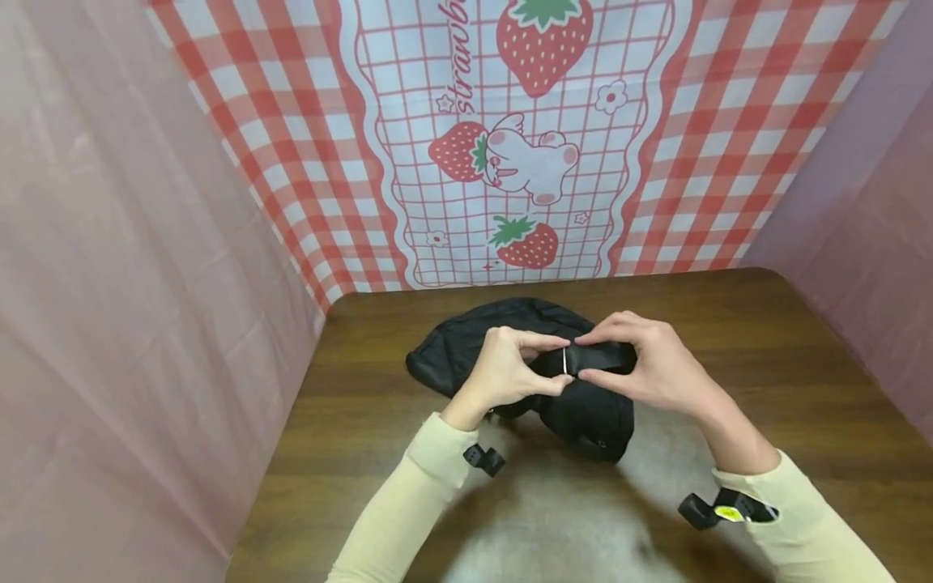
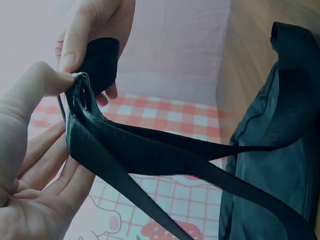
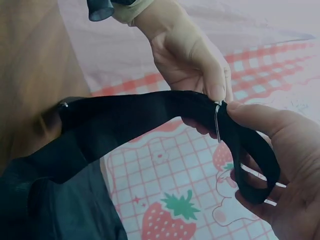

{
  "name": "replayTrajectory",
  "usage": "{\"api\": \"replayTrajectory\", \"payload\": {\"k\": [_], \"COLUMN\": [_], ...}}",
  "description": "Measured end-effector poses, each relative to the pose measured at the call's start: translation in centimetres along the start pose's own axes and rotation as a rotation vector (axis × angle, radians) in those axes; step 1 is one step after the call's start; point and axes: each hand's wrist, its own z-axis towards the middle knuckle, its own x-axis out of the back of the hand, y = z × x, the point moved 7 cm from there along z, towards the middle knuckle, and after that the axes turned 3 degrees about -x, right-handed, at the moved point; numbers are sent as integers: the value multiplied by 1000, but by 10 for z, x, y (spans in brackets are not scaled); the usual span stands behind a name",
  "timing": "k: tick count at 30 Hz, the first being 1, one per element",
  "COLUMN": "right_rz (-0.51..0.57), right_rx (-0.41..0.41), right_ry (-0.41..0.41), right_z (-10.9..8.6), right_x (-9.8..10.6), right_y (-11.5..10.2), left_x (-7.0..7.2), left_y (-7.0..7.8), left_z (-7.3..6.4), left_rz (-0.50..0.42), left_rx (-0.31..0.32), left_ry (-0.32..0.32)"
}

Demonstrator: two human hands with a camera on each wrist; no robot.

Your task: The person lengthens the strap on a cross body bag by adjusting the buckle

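Note:
Above a black fabric bag (image 1: 474,340), both hands hold its black webbing strap (image 1: 601,357) up. A thin metal strap slider (image 1: 564,361) sits on the webbing between them. My left hand (image 1: 506,368) pinches the slider by its ends, thumb on one and fingers at the other. Close beside it, my right hand (image 1: 656,364) grips the strap at its edges, where the webbing folds into a loop (image 3: 265,167). From the slider (image 2: 80,76), several lengths of strap (image 2: 150,150) run down toward the bag (image 2: 270,170) in the left wrist view.
The bag lies on a brown wooden table (image 1: 364,453). Behind the table hangs a red-and-white checked cloth (image 1: 306,162) printed with strawberries. Pink curtains (image 1: 131,283) close off the sides. Each sleeve carries a small black wrist camera (image 1: 484,459).

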Motion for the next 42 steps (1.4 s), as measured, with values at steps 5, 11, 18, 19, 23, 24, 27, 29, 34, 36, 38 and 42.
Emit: {"api": "replayTrajectory", "payload": {"k": [5, 11, 18, 19, 23, 24, 27, 29, 34, 36, 38, 42], "right_rz": [-27, 6, -6, -8, -9, -11, -24, -38, -44, -40, -37, -36], "right_rx": [21, 23, -22, -19, 32, 48, 89, 102, 89, 85, 87, 95], "right_ry": [-11, 65, 103, 100, 59, 43, -13, -39, -52, -53, -51, -24], "right_z": [4, 3, -5, -5, -1, 1, 6, 10, 14, 14, 14, 15], "right_x": [2, 10, 16, 16, 10, 8, -1, -5, -7, -7, -7, -3], "right_y": [-3, -1, 12, 13, 12, 10, 5, 2, 0, 0, 0, 0], "left_x": [3, 6, 7, 7, 9, 9, 9, 9, 8, 8, 7, 10], "left_y": [1, -7, -18, -18, -17, -16, -15, -14, -12, -13, -15, -18], "left_z": [-1, -3, -6, -6, -4, -3, -2, -2, -1, -2, -3, -3], "left_rz": [-21, -37, -19, -13, 15, 18, 12, 3, 1, 7, 8, 23], "left_rx": [10, 26, 49, 48, 36, 35, 36, 33, 27, 34, 44, 43], "left_ry": [11, 45, 52, 51, 55, 57, 51, 47, 47, 46, 44, 50]}}
